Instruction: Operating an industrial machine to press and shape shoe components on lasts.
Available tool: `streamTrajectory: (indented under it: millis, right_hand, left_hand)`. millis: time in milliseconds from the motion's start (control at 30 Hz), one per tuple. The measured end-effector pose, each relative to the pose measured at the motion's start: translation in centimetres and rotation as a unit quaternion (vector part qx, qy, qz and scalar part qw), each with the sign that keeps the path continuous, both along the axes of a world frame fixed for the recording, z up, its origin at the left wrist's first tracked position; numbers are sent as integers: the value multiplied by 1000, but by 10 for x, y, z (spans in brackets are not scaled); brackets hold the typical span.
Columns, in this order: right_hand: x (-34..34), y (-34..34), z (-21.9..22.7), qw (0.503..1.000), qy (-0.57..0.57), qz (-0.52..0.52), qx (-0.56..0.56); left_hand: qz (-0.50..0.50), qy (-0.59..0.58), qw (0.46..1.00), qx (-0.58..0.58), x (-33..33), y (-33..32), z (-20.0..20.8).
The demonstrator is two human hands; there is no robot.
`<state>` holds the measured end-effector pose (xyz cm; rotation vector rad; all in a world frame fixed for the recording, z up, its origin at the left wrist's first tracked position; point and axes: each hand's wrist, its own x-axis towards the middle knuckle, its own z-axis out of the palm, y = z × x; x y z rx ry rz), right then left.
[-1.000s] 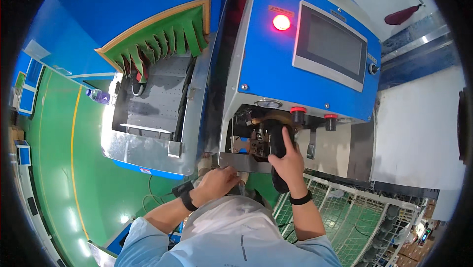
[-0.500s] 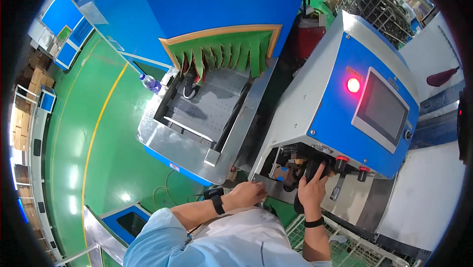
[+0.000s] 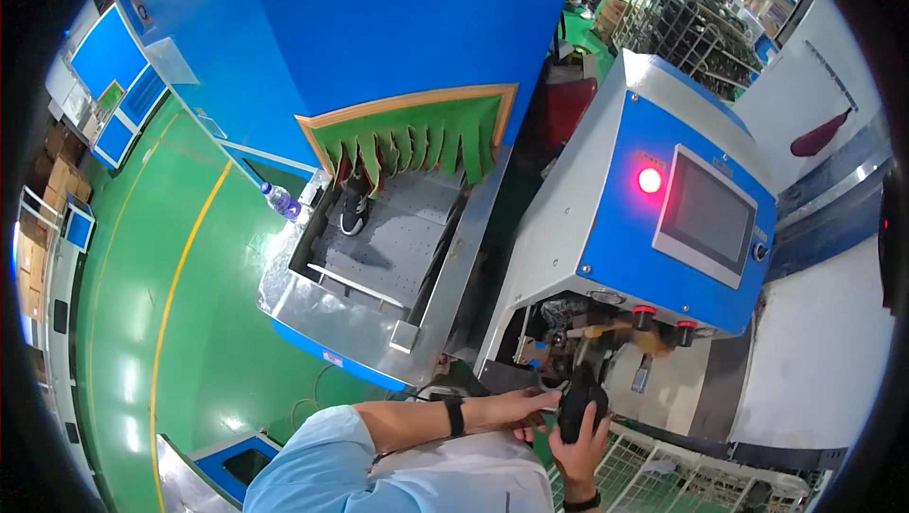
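A black shoe (image 3: 580, 404) is held upright, close to my body, below the opening of the blue and grey machine (image 3: 606, 200). My right hand (image 3: 579, 447) grips its lower end, fingers wrapped round it. At the shoe's left side is my left hand (image 3: 526, 407), its fingers curled against it and partly hidden. Inside the machine's opening, metal fittings (image 3: 559, 347) show just beyond the shoe, with a blurred tan part beside them. Another shoe, dark with a white sole edge (image 3: 352, 224), rests on the grey perforated conveyor (image 3: 379, 257) by a green strip curtain (image 3: 417, 139).
A plastic bottle (image 3: 281, 200) with a purple label stands at the conveyor's left edge. The machine's panel carries a lit red lamp (image 3: 649, 180), a dark screen (image 3: 708, 215) and red-topped knobs (image 3: 644, 314). A white wire rack (image 3: 653, 470) is at lower right.
My right hand has drawn back from the machine's opening with the black shoe. My left hand has moved right to meet it. The conveyor shoe has come further out from the curtain.
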<state>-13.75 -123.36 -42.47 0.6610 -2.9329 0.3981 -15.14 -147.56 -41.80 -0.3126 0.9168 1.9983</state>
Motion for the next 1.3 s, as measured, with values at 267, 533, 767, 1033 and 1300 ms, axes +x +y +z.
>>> streamTrajectory:
  millis: [267,533,767,1033,1300]
  right_hand:
    - [55,0,73,868,-382,-164,-271]
    - [-25,-61,-5,585,-386,-266,-662]
    - [35,42,99,751,-233,-241,-568]
    - [197,293,237,760,251,-566,-198]
    - [356,531,364,587,183,-765,189]
  left_hand:
    - [-163,-171,964,121,35,33,-86]
    - [-101,347,824,-437,60,-37,37]
    - [-82,461,771,-432,60,-42,87]
    - [-178,420,830,-321,58,65,70]
    - [-90,556,762,-320,67,196,69]
